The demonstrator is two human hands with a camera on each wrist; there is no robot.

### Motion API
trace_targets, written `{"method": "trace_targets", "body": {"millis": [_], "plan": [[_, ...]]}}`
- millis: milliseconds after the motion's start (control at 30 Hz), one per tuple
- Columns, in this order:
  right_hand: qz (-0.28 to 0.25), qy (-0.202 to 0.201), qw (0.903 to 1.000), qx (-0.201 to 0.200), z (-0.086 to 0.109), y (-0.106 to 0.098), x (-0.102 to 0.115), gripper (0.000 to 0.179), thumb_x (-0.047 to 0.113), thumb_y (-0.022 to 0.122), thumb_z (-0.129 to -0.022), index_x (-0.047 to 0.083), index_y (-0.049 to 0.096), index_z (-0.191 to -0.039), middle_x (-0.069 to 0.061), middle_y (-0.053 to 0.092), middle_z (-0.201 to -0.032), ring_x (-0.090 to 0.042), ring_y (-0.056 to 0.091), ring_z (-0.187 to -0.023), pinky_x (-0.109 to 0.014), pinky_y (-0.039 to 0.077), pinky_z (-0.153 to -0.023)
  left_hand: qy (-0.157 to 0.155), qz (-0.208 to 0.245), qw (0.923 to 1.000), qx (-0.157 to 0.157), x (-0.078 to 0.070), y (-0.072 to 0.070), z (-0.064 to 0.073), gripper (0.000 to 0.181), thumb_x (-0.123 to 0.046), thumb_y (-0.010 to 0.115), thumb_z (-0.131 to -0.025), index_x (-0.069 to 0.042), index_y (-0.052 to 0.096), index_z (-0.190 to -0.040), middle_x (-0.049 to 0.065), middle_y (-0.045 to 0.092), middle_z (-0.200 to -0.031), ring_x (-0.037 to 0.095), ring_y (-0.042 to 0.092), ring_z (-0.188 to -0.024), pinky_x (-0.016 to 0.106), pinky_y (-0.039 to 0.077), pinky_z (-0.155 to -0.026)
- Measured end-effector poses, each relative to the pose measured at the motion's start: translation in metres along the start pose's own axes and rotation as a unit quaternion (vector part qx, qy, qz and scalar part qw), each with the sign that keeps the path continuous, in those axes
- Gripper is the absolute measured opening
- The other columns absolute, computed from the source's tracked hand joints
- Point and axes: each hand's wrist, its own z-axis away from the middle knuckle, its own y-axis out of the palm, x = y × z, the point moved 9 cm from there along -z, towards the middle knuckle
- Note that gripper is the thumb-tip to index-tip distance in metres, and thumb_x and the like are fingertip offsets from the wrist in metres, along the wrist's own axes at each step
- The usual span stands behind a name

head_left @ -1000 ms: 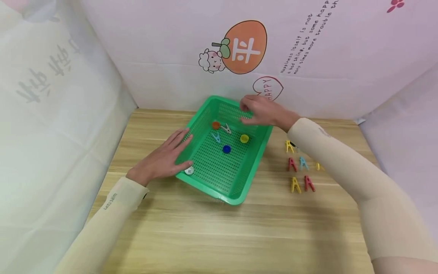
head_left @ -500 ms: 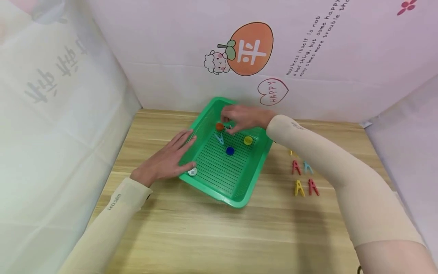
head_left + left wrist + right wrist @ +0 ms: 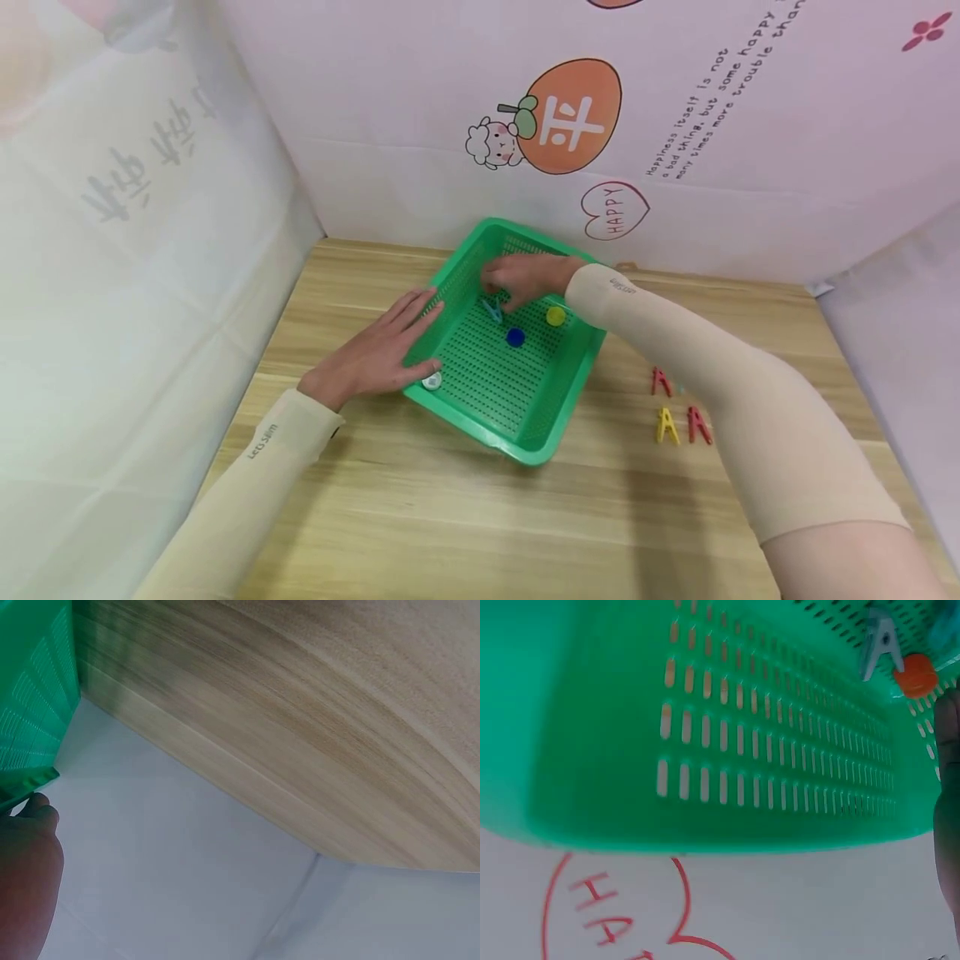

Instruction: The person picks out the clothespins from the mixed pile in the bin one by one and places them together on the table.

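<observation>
A green plastic basket (image 3: 562, 408) stands on the table, several small things inside. My left hand (image 3: 380, 347) rests on its left rim, fingers straight and spread, the thumb by a white round cap (image 3: 431, 381). Down in the basket's far left part, my right hand (image 3: 525, 277) has bent fingers close over a light-blue clothespin (image 3: 491, 311); I cannot tell whether it pinches it. A grey clothespin (image 3: 881, 643) and an orange cap (image 3: 916, 676) show beside that hand in the right wrist view; the hand hides them from the head view.
Inside the basket also lie a blue cap (image 3: 515, 337) and a yellow cap (image 3: 555, 316). Right of it on the table are a yellow clothespin (image 3: 667, 426) and a red clothespin (image 3: 698, 425), partly under the right forearm. A printed cloth wall (image 3: 420, 100) stands behind.
My right hand has come from above the basket's far right side, leftward and down into the basket. The left hand keeps its place on the rim. The head view has shifted slightly.
</observation>
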Motion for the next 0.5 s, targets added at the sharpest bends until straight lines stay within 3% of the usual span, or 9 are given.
{"method": "trace_targets", "body": {"millis": [300, 500], "plan": [[0.016, 0.026, 0.9982, 0.052, -0.003, 0.013, 0.004, 0.038, 0.027, 0.075, -0.088, 0.008, 0.064, -0.119, -0.005, 0.059, -0.121, -0.02, 0.058, -0.109, -0.036, 0.052, -0.091, -0.003, -0.005, 1.0, 0.002, -0.002, 0.002, -0.001, 0.087, -0.065, 0.04, -0.099, -0.015, 0.008, -0.162, 0.003, -0.004, -0.17, 0.029, -0.001, -0.156, 0.049, 0.02, -0.123], [-0.037, 0.051, 0.9949, 0.078, 0.0, 0.014, 0.005, 0.031, 0.029, 0.071, -0.092, 0.01, 0.067, -0.117, -0.002, 0.065, -0.112, -0.016, 0.062, -0.099, -0.035, 0.054, -0.086, -0.004, -0.008, 1.0, 0.001, -0.002, 0.001, -0.001, 0.087, -0.065, 0.04, -0.099, -0.016, 0.009, -0.162, 0.004, -0.003, -0.17, 0.03, 0.0, -0.156, 0.048, 0.02, -0.123]]}}
